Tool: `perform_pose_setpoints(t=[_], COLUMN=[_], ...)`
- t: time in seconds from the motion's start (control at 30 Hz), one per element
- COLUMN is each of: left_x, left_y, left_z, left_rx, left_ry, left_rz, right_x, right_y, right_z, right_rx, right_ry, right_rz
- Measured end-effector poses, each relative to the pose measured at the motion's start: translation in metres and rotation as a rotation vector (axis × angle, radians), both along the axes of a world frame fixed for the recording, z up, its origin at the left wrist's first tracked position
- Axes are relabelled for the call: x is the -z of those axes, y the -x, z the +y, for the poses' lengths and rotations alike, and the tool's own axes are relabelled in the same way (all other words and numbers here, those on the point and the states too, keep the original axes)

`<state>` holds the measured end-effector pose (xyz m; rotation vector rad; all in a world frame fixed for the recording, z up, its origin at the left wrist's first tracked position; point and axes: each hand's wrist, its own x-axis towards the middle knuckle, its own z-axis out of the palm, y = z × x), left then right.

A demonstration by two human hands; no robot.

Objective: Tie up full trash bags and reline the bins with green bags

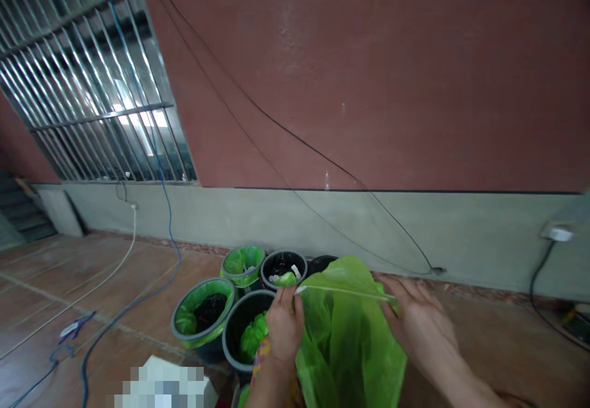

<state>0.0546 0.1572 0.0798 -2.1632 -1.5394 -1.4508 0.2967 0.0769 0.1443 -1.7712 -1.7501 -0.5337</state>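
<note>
A green plastic bin bag (353,334) hangs spread between my two hands, its upper edge pulled into a line. My left hand (284,322) pinches the bag's left edge, with a small whitish bit at the fingertips. My right hand (417,316) grips the opposite edge, fingers pointing up and left. Just left of my left hand stands a dark bin (230,334) with crumpled green plastic (253,337) inside. The lower part of the bag runs out of the picture.
More lined bins stand behind and left: a green-lined one (182,319), another green-lined one (230,263) and a black-lined one (270,266). A blue cable (133,302) and a white cable (115,268) cross the floor. A pale box (209,392) sits at the bottom.
</note>
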Motion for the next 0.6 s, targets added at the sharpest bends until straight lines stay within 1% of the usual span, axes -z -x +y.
perform_pose_setpoints(t=[0.07, 0.17, 0.23, 0.3, 0.4, 0.5, 0.57, 0.6], left_x=[-0.01, -0.021, -0.022, -0.018, -0.003, 0.011, 0.015, 0.014], left_y=[-0.01, -0.023, -0.026, -0.024, -0.014, -0.006, -0.002, -0.001], left_z=[-0.006, -0.015, -0.017, -0.015, -0.01, -0.006, -0.003, -0.001], left_rx=[0.049, 0.126, 0.141, 0.121, 0.07, 0.023, 0.006, 0.001], left_ry=[0.003, 0.018, 0.034, 0.054, 0.108, 0.158, 0.168, 0.168], left_rz=[0.006, 0.038, 0.062, 0.078, 0.117, 0.133, 0.102, 0.075], right_x=[0.002, 0.002, 0.001, 0.004, 0.013, 0.019, 0.016, 0.011], right_y=[0.02, 0.046, 0.048, 0.036, 0.01, -0.01, -0.019, -0.024], right_z=[0.0, 0.007, 0.014, 0.02, 0.026, 0.025, 0.02, 0.017], right_rx=[-0.001, -0.079, -0.095, -0.073, -0.014, 0.016, -0.06, -0.143], right_ry=[-0.002, 0.043, 0.132, 0.216, 0.246, 0.259, 0.337, 0.411], right_rz=[-0.084, -0.129, -0.119, -0.063, 0.094, 0.315, 0.572, 0.739])
